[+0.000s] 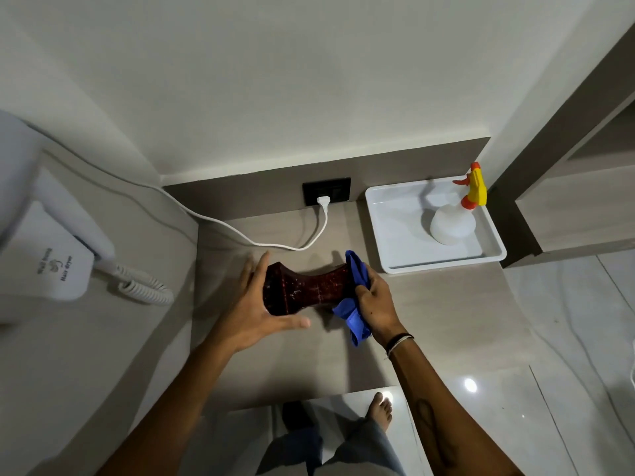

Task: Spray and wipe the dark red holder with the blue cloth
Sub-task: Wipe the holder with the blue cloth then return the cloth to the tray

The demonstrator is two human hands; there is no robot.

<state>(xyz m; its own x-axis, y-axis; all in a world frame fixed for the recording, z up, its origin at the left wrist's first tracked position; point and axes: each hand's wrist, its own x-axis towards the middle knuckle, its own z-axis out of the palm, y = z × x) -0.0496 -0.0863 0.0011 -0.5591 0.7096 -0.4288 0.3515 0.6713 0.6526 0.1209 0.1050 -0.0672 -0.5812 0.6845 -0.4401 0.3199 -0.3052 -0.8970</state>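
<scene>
Dark red holder [311,288] lies between hands — left grip [256,305] wide, right grip [372,304] clutching blue cloth [354,316].

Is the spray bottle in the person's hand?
No, the spray bottle stands in the white tray, while the right hand holds the blue cloth.

Wall-mounted white hair dryer unit [51,266], far left of scene: dark print on its lower face reads "Hair dryer", beside a second line and small emblem too blurred to read; no other legible text.
</scene>
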